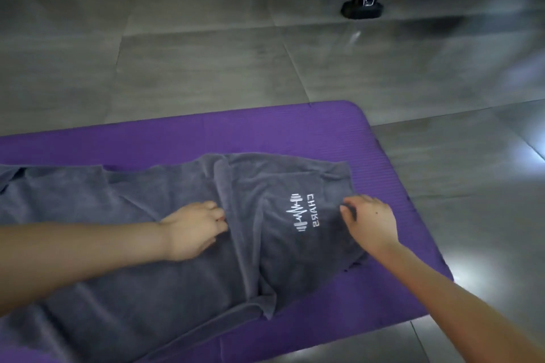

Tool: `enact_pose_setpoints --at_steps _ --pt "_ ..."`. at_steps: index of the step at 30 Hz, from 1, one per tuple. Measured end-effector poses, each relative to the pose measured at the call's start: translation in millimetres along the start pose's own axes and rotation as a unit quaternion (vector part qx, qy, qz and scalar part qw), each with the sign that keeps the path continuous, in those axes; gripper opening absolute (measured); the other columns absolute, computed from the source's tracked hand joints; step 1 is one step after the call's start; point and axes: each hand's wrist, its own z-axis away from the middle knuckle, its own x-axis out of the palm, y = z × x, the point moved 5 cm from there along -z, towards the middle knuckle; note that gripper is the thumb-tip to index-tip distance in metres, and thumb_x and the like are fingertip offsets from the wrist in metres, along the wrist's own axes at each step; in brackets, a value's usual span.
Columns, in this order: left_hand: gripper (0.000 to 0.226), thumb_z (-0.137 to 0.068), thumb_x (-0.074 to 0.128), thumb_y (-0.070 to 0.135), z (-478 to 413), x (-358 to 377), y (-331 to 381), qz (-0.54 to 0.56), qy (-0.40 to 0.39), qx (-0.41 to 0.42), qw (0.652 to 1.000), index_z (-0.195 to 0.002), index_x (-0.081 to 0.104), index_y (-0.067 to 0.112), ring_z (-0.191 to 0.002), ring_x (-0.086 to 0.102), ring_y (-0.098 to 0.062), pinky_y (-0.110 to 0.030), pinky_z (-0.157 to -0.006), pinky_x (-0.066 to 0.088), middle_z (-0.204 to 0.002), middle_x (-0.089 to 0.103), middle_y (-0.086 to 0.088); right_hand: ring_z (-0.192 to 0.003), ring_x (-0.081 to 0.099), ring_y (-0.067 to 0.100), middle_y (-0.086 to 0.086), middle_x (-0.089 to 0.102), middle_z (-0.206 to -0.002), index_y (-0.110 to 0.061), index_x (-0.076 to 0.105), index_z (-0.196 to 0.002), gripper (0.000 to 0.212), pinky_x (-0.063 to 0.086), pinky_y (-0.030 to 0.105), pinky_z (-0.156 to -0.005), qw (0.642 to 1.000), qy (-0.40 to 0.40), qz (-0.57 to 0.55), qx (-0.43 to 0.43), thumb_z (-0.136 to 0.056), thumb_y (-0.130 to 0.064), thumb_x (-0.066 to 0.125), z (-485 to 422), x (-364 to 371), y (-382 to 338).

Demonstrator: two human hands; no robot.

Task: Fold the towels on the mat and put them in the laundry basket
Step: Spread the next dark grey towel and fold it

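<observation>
Both hands are on the cloth. The left hand [193,230] lies palm down with its fingers rather straight and presses on a raised ridge of the fabric, over the middle of the mat. The right hand [373,222] is nearer to the mat's right end, with its fingertips bent down onto the cloth. I cannot tell if they pinch it or only touch it.

The purple mat [265,130] lies on a grey tiled floor [206,62]. One grey towel [118,259] is spread along the mat and covers most of its near side; its left part goes out of view. Towards the mat's right end, one end of the towel is turned over as a flap [295,268]. On the flap there is a white stitched logo [300,212], between the two hands. The laundry basket is not in view.

I judge the towel to be soft, light and limp, with a thick pile. It will sag and wrinkle when it is lifted, and it will not slide easily on the ribbed mat. The best places to take it are probably two corners or the hem, with a pinch of thumb and fingers, not the middle. A flat palm can smooth each fold.
</observation>
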Motion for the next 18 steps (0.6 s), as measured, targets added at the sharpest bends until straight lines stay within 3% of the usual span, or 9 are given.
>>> enact_pose_setpoints --at_steps 2,4,6,9,11,14,16,18 --pt "0.032 -0.094 0.045 0.026 -48.3 -16.1 -3.5 -0.002 0.008 -0.049 0.999 -0.123 0.055 0.016 -0.114 0.046 -0.026 -0.035 -0.097 0.04 -0.122 0.052 -0.004 -0.092 0.062 0.035 0.011 0.069 -0.095 -0.011 0.068 -0.097 0.027 0.046 0.039 -0.078 0.995 -0.026 -0.029 0.09 -0.091 -0.032 0.053 -22.9 4.4 28.1" --pt "0.029 -0.094 0.045 0.023 -88.0 -34.1 -8.5 0.014 0.07 -0.099 0.993 -0.117 0.059 0.013 -0.111 0.048 -0.028 -0.037 -0.093 0.042 -0.12 0.055 -0.008 -0.1 0.06 0.034 0.01 0.068 -0.099 -0.011 0.065 -0.098 0.034 0.044 0.037 -0.08 0.983 -0.055 -0.07 0.158 -0.092 -0.04 0.05 -43.1 14.4 45.1" --pt "0.028 -0.094 0.045 0.02 -118.7 -43.9 -17.0 0.031 0.107 -0.16 0.981 -0.115 0.06 0.011 -0.11 0.048 -0.03 -0.037 -0.092 0.041 -0.119 0.055 -0.009 -0.104 0.057 0.034 0.01 0.068 -0.1 -0.012 0.065 -0.099 0.04 0.043 0.037 -0.084 0.976 -0.058 -0.085 0.192 -0.091 -0.047 0.048 -61.9 23.5 51.0" --pt "0.032 -0.09 0.047 0.018 -148.4 -39.4 -31.8 -0.007 0.082 -0.241 0.967 -0.122 0.053 0.012 -0.115 0.044 -0.03 -0.04 -0.1 0.031 -0.122 0.051 -0.009 -0.11 0.053 0.033 0.008 0.067 -0.105 -0.015 0.065 -0.106 0.044 0.04 0.038 -0.091 0.972 -0.079 -0.065 0.213 -0.089 -0.053 0.05 -89.3 33.5 48.1" --pt "0.042 -0.089 0.05 0.019 -160.2 -28.7 -42.2 -0.043 0.059 -0.25 0.965 -0.13 0.045 0.014 -0.119 0.041 -0.03 -0.047 -0.109 0.022 -0.126 0.049 -0.008 -0.106 0.056 0.031 0.006 0.068 -0.101 -0.016 0.066 -0.101 0.044 0.042 0.038 -0.092 0.964 -0.103 -0.084 0.229 -0.086 -0.055 0.052 -106.1 41.1 44.0" --pt "0.042 -0.094 0.045 0.025 -171.2 -14.8 -64.3 -0.022 0.044 -0.284 0.958 -0.135 0.041 0.015 -0.123 0.041 -0.029 -0.048 -0.112 0.015 -0.13 0.049 -0.007 -0.083 0.06 0.027 -0.001 0.061 -0.072 -0.016 0.063 -0.078 0.035 0.044 0.036 -0.089 0.943 -0.124 -0.162 0.262 -0.085 -0.05 0.059 -122.6 49.3 38.4" --pt "0.04 -0.096 0.043 0.03 -175.1 -8.0 -76.2 0.013 0.033 -0.301 0.953 -0.134 0.044 0.015 -0.123 0.042 -0.028 -0.045 -0.112 0.017 -0.131 0.05 -0.006 -0.073 0.056 0.025 -0.003 0.052 -0.06 -0.016 0.054 -0.062 0.029 0.045 0.033 -0.081 0.923 -0.128 -0.216 0.29 -0.084 -0.033 0.064 -128.6 51.3 39.4" --pt "0.038 -0.096 0.045 0.031 -177.9 -4.2 -83.5 0.02 0.049 -0.295 0.954 -0.13 0.049 0.017 -0.12 0.044 -0.027 -0.041 -0.108 0.024 -0.128 0.053 -0.005 -0.077 0.061 0.029 0.003 0.057 -0.064 -0.014 0.055 -0.06 0.023 0.048 0.034 -0.073 0.901 -0.112 -0.274 0.317 -0.081 -0.015 0.064 -131.3 51.3 45.5"
